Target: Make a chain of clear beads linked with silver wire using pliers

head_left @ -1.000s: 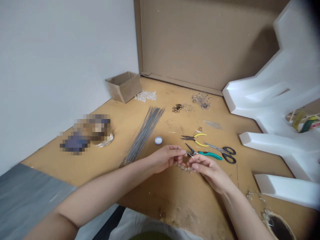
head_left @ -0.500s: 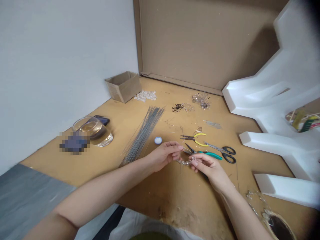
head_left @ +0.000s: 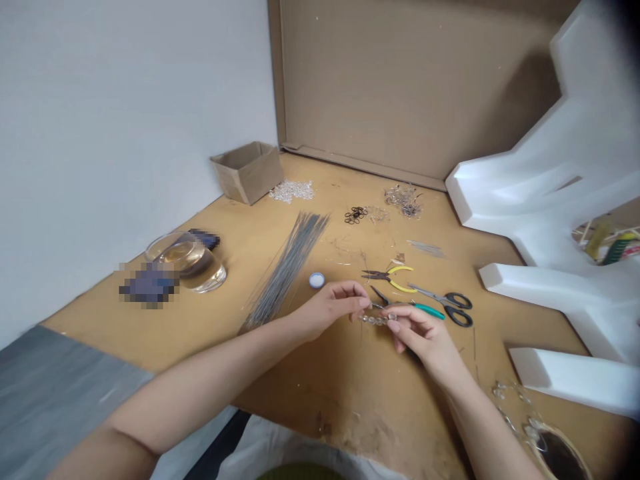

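Note:
A short strand of clear beads (head_left: 374, 321) hangs between my two hands above the table. My left hand (head_left: 345, 303) is closed in a pinch at its left end, near a thin wire. My right hand (head_left: 416, 335) pinches the right end, where one clear bead shows at the fingertips. Just behind the hands lie teal-handled pliers (head_left: 430, 311), partly hidden by my right hand. Yellow-handled pliers (head_left: 385, 275) and black-handled scissors (head_left: 456, 309) lie a little farther back. A small round white item with a blue rim (head_left: 317, 280) is left of them.
A bundle of thin grey wires (head_left: 290, 270) lies to the left, past it a glass bowl of liquid (head_left: 213, 273). Behind are a cardboard box (head_left: 247, 177), clear beads (head_left: 293, 191) and black rings (head_left: 355, 215). White moulded foam (head_left: 545, 287) borders the right; a beaded oval piece (head_left: 563, 453) sits front right.
My hands have shifted slightly, and the bead strand now lies straighter and a little higher and farther right. The tools on the table have not moved.

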Demonstrator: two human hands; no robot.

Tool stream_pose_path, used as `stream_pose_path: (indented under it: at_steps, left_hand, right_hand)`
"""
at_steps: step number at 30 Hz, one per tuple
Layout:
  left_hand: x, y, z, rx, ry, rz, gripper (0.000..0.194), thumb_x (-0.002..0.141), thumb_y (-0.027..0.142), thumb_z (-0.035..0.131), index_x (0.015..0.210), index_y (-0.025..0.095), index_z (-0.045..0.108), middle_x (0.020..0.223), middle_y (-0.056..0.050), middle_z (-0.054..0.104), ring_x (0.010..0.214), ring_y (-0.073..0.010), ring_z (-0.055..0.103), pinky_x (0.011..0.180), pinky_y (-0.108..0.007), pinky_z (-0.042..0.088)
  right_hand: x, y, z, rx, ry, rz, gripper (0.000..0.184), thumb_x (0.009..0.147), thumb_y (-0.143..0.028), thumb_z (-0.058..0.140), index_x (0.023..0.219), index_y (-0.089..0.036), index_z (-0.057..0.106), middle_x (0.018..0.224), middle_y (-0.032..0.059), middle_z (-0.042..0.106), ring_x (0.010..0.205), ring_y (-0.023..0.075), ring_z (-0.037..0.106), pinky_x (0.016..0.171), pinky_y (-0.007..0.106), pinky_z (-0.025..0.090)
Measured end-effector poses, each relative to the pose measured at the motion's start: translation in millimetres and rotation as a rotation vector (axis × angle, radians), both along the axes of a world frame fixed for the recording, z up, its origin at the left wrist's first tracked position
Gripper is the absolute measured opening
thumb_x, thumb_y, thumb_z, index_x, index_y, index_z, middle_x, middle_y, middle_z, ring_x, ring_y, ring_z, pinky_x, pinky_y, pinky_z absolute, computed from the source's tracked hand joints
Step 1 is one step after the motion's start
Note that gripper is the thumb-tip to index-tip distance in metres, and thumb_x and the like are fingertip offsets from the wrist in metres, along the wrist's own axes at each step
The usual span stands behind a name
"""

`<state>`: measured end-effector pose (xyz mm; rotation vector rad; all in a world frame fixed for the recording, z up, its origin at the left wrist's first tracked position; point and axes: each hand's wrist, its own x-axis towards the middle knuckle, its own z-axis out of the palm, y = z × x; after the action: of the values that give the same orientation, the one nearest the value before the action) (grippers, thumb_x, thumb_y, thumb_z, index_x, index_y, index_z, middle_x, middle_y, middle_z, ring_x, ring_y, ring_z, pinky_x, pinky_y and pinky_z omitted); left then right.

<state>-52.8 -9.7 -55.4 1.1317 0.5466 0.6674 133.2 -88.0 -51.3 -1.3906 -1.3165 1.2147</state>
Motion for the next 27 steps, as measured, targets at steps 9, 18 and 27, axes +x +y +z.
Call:
stream_pose_path:
  at_steps: [9, 18, 27]
  left_hand:
    - [3.6, -1.1, -5.3, -0.272, -0.221, -0.083, 0.015, 0.076, 0.027, 0.059, 0.071, 0.013, 0.054, 0.057, 0.003, 0.047, 0.055, -0.0081, 0.048, 0.068, -0.028, 0.04]
    - [5.3, -2.6, -6.1, -0.199, -0.179, -0.088, 0.019, 0.077, 0.03, 0.058, 0.072, 0.012, 0.057, 0.061, 0.0, 0.054, 0.062, -0.0117, 0.055, 0.07, -0.028, 0.041]
    - [4.4, -5.9, -6.9, -0.032, -0.008, -0.166, 0.022, 0.078, 0.033, 0.056, 0.076, 0.012, 0.057, 0.059, 0.0, 0.054, 0.053, -0.0086, 0.049, 0.056, -0.023, 0.039]
  right_hand:
    - [-1.6, 0.8, -2.7, -0.033, 0.067, 0.036, 0.021, 0.078, -0.036, 0.059, 0.091, -0.02, 0.064, 0.055, -0.003, 0.056, 0.046, 0.0093, 0.048, 0.053, 0.025, 0.039]
    - [-2.2, 2.0, -4.8, -0.124, 0.481, 0.054, 0.019, 0.081, -0.034, 0.056, 0.09, -0.019, 0.065, 0.075, 0.0012, 0.061, 0.038, 0.0026, 0.043, 0.038, 0.02, 0.028]
    - [-1.4, 1.9, -5.0, -0.163, 0.465, 0.114, 0.016, 0.08, -0.029, 0.059, 0.091, -0.019, 0.063, 0.067, -0.0013, 0.059, 0.042, 0.0049, 0.05, 0.04, 0.019, 0.032]
